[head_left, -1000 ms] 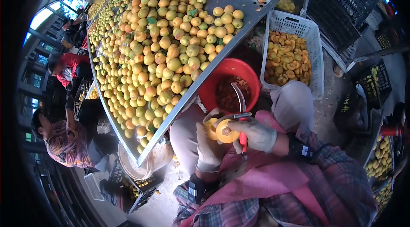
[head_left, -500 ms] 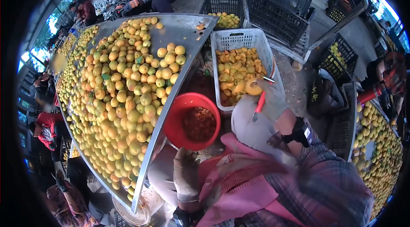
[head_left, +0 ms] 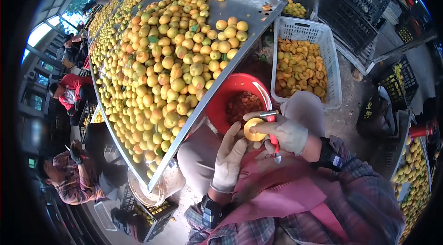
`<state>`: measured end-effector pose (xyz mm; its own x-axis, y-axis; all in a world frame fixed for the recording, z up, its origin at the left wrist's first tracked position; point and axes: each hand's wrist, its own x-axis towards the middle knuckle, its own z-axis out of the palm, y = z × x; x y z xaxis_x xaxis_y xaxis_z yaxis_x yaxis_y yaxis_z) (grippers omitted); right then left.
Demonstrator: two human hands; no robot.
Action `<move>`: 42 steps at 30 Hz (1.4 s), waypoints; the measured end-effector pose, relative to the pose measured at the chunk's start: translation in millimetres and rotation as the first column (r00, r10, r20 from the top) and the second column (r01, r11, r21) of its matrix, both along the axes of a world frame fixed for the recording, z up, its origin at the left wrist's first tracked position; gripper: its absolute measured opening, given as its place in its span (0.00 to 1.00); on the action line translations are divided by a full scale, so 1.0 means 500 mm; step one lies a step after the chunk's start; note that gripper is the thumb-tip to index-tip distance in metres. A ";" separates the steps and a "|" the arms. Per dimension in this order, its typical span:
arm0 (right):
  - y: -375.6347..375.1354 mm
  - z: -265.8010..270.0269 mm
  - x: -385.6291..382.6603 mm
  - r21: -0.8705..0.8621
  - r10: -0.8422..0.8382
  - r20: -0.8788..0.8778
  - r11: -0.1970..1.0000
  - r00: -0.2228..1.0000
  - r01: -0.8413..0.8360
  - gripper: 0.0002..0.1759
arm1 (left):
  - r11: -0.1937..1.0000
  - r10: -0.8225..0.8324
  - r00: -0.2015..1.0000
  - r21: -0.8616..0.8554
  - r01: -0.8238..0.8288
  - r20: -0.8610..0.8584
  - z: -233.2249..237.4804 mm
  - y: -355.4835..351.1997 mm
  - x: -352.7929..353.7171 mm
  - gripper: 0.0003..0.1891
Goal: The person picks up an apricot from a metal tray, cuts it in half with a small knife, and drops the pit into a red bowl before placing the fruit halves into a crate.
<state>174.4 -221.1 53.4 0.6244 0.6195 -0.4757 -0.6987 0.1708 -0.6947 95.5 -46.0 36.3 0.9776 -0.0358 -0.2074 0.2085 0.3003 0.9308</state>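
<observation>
My right hand [head_left: 293,136], in a pale glove, is closed around a red-handled knife [head_left: 274,140] with a short metal blade at its lower end and a metal part at the top. The same hand pinches a yellow-orange apricot [head_left: 254,129] between thumb and fingers. Beside the fruit is my gloved left hand [head_left: 229,157], its fingers apart and fingertips close to the apricot, holding nothing. Both hands are over my lap, in front of a red bucket [head_left: 216,106] with small brownish pieces inside.
A metal-rimmed table [head_left: 258,14] piled with whole apricots [head_left: 170,60] stands at left. Ahead, a white crate [head_left: 334,79] holds split apricots [head_left: 300,67]. Black crates [head_left: 353,19] stand behind it. A white bucket [head_left: 150,189] sits under the table corner. Other people [head_left: 76,171] sit around.
My right hand has come from beside the white crate to my lap with the knife and apricot. My left hand has risen toward the fruit. The camera view has shifted left.
</observation>
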 end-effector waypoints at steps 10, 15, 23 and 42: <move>0.047 -0.041 -0.020 -0.020 0.251 0.221 0.967 0.942 -0.253 0.39 | 0.998 -0.014 0.996 -0.059 0.009 -0.086 -0.030 0.037 -0.019 0.28; 0.055 -0.016 -0.023 -0.022 0.299 0.219 0.953 0.929 -0.302 0.36 | 0.934 -0.013 0.986 -0.355 -0.048 -0.169 -0.049 0.049 -0.030 0.20; 0.041 0.033 -0.001 -0.163 -0.137 0.440 0.960 0.888 0.229 0.12 | 0.904 0.105 0.958 -0.376 -0.204 -0.267 -0.031 0.055 -0.039 0.22; 0.140 0.004 -0.054 0.343 -0.448 0.657 0.894 0.606 0.288 0.18 | 0.991 0.126 0.991 -0.032 -0.127 -0.040 -0.025 0.018 -0.050 0.24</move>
<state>147.3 -151.2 55.4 0.9096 0.2832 0.3041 0.1407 0.4787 -0.8666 70.7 -36.9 23.9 0.9663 0.0802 -0.2446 0.2010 0.3585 0.9116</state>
